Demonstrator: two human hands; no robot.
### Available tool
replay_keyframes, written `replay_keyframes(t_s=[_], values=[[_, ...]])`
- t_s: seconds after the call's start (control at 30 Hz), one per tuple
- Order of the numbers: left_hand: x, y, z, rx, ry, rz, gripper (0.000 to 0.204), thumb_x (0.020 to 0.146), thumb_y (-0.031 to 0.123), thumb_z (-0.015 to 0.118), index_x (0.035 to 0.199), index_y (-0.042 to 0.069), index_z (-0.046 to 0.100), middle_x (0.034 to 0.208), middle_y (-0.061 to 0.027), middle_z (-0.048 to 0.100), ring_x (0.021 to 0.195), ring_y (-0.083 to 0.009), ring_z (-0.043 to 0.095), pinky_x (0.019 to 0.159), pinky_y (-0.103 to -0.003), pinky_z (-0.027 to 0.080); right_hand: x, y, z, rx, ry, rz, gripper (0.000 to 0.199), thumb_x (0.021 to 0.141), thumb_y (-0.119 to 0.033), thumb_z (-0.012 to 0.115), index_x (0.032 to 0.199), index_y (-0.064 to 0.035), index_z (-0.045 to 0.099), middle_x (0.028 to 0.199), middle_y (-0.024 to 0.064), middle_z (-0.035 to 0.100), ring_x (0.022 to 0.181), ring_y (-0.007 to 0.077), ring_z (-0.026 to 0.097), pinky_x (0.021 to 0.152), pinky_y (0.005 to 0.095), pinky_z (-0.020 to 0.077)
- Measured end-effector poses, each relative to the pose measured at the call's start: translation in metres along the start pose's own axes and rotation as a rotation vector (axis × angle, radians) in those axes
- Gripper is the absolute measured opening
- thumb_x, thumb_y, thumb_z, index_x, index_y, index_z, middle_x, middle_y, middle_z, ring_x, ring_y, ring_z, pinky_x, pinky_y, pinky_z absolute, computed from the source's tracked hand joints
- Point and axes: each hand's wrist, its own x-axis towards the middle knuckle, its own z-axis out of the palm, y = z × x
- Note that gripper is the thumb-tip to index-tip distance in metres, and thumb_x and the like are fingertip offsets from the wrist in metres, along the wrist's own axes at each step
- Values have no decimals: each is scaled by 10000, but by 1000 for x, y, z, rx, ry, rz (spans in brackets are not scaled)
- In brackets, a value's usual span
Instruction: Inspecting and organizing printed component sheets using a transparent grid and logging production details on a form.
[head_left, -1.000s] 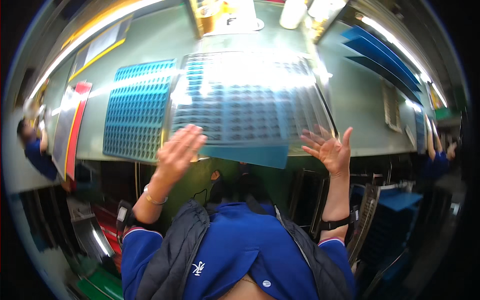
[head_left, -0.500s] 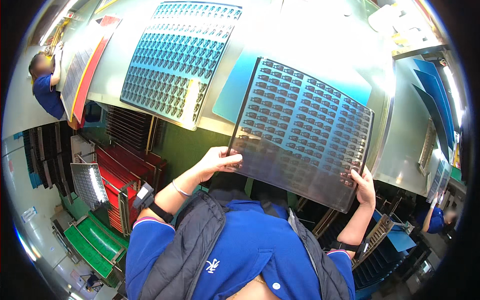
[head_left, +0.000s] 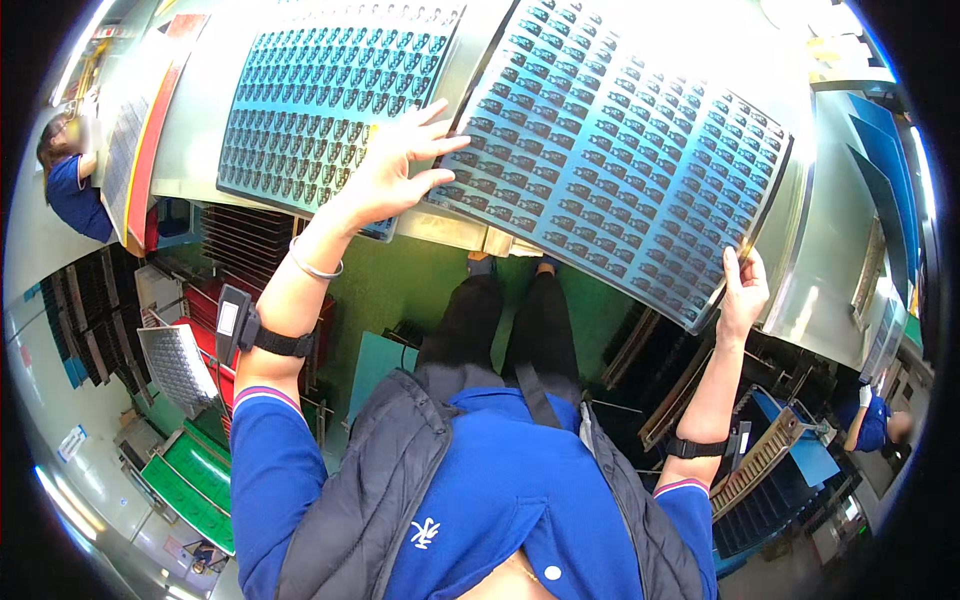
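A large bluish sheet (head_left: 590, 150), printed with rows of small dark shapes, lies tilted over the table's near edge. At its lower right corner my right hand (head_left: 743, 292) is closed, thumb and fingers pinching the edge. My left hand (head_left: 400, 170) is open beside the sheet's left edge, fingers spread; whether the fingertips touch it I cannot tell. A similar printed sheet (head_left: 300, 105) rests on the table to the left, its right edge partly behind my left hand.
At far left, a person (head_left: 75, 185) stands near a red-edged board (head_left: 165, 130). Blue sheets (head_left: 885, 180) lean at the right, where another person (head_left: 875, 420) works. Below the table are a dark rack (head_left: 250, 250), green trays (head_left: 190, 485) and a slotted rack (head_left: 755, 470).
The held sheet has moved up and away from me, onto the table. My left hand has let go of its lower left corner and risen, fingers spreading. My right hand still grips.
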Motion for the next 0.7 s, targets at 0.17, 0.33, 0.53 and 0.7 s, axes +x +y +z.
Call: replay_keyframes(t_s=[0.17,0.33,0.53,0.7], values=[[-5,-14,6,46,-68,-16,618,743,201,727,1327,282,541,1474,-133,377,1406,-369,224,1124,-541,48,-2,11,-1,13,25,19,305,863,6,656,1163,16,602,999,23,644,900,74,587,829,219,458],[-6,-19,6,50,-89,-13,662,708,247,753,1329,314,535,1512,-125,311,1390,-448,199,1116,-560,32,-4,11,2,29,50,27,312,863,5,656,1169,18,598,1018,31,644,915,79,587,841,225,456],[-4,-8,2,87,-129,-8,643,735,226,727,1343,169,524,1494,-133,327,1444,-269,149,1165,-481,-34,-4,8,2,35,41,49,319,864,-1,657,1176,19,594,1024,33,643,921,79,586,850,224,451],[-4,-9,3,82,-112,7,654,730,239,735,1345,171,522,1495,-135,322,1445,-278,140,1163,-490,-34,-2,9,2,36,38,54,314,867,-2,653,1175,19,593,1018,32,641,915,75,584,843,221,453]])
